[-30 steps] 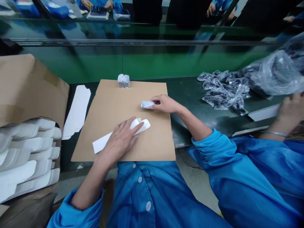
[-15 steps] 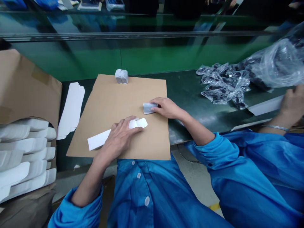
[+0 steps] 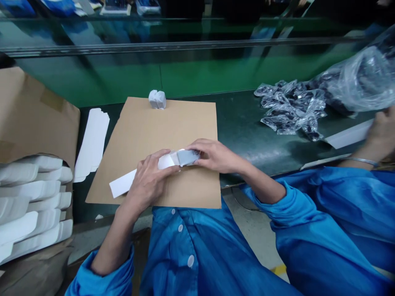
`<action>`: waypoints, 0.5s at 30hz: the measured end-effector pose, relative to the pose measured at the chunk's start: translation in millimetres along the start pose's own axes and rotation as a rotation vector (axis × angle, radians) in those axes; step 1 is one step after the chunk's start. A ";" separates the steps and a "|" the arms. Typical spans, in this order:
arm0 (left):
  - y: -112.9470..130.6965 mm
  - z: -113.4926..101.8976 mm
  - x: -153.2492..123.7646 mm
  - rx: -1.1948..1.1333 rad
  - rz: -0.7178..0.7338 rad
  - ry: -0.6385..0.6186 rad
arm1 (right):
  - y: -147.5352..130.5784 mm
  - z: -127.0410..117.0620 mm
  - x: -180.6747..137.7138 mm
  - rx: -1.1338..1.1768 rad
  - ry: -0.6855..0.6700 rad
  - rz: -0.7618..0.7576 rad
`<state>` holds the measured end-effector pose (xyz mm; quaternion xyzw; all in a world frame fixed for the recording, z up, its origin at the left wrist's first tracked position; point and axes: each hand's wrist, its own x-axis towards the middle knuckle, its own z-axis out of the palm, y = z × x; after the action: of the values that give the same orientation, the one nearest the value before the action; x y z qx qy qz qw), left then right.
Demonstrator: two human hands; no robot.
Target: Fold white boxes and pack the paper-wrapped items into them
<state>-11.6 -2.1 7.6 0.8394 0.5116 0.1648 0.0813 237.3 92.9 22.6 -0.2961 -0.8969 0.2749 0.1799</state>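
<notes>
My left hand is closed around a long, narrow white carton that lies slantwise over a brown cardboard sheet. Between thumb and fingers, my right hand grips a small grey-white wrapped block. The block's left end meets the carton's right end; I cannot tell whether it is inside. At the sheet's far edge stand two small white wrapped pieces, side by side.
Flat white cartons lie left of the sheet. A brown box holds many more. On the right are plastic-wrapped dark parts, a large clear bag and a co-worker's hand. A green panel rises behind.
My right hand has brought the wrapped block down and left to the carton's end. My left hand and the carton have shifted slightly left.
</notes>
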 end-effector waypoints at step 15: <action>6.4 -1.6 -14.8 0.134 0.174 0.161 | -43.8 54.2 -13.1 0.223 0.349 -0.010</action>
<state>-13.1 -18.2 8.1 0.8681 0.4517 0.2035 -0.0311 202.0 34.2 4.3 -0.3129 -0.8176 0.3159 0.3659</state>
